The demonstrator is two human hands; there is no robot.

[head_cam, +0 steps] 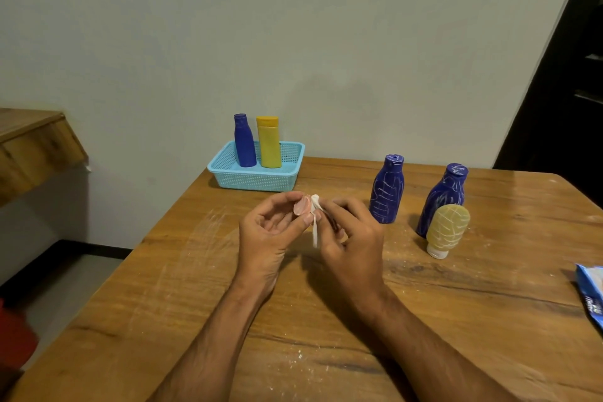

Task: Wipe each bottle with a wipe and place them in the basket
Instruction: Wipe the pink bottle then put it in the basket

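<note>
My left hand [272, 227] pinches a small pink bottle [301, 205] between thumb and fingertips, above the middle of the table. My right hand [350, 232] grips a white wipe [315, 220] pressed against the pink bottle; a strip of the wipe hangs down. A light blue basket [257, 178] stands at the table's far edge with a clean blue bottle [244, 140] and a yellow bottle [269, 142] upright inside. To the right stand two blue bottles [386, 189] [442, 199] marked with white scribbles, and a beige tube [447, 232] on its white cap.
The wooden table [326, 320] shows white dust and smears. A blue wipe packet [592, 294] lies at the right edge. A wooden shelf [32, 147] juts out at left, and a dark doorway [561, 91] is at right.
</note>
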